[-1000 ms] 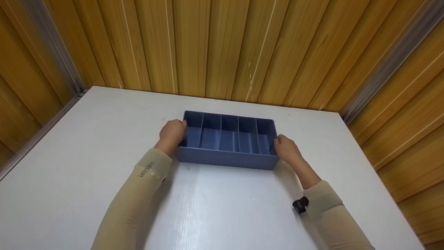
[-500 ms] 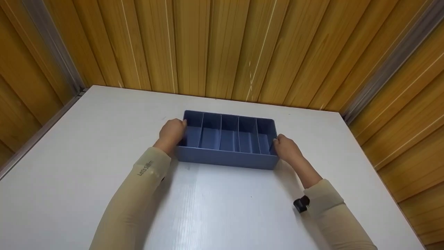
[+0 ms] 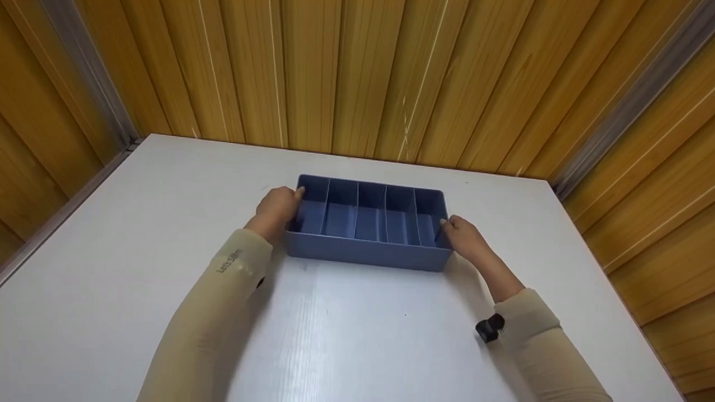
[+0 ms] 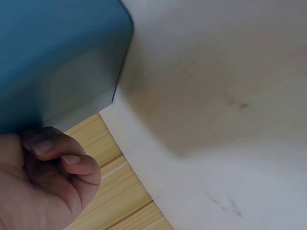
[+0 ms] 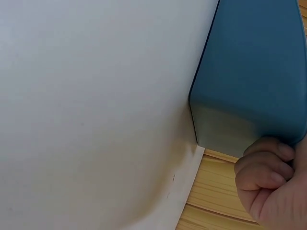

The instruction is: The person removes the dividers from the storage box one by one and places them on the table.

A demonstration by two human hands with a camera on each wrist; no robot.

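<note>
A blue rectangular box (image 3: 368, 250) with several divided compartments, all bare inside, is at the middle of the white table. My left hand (image 3: 277, 207) grips its left end wall, the thumb over the rim. On the opposite end wall my right hand (image 3: 462, 235) holds in the same way, thumb inside the rim. From the left wrist, the curled fingers of the left hand (image 4: 53, 177) press against the outside of the box (image 4: 72, 62). The right wrist view has the right hand's (image 5: 268, 179) folded fingers against the box's (image 5: 249, 62) other end.
The white table (image 3: 357, 335) spreads around the box, with its back edge at a wood-patterned corrugated wall (image 3: 357, 78). More such panels rise at left and right, joined by grey metal posts (image 3: 625, 100). A black wrist device (image 3: 490, 328) sits at the right sleeve.
The box and both hands appear very slightly farther up in the head view, with the table edge shifting up too. Both hands keep their grip on the end walls.
</note>
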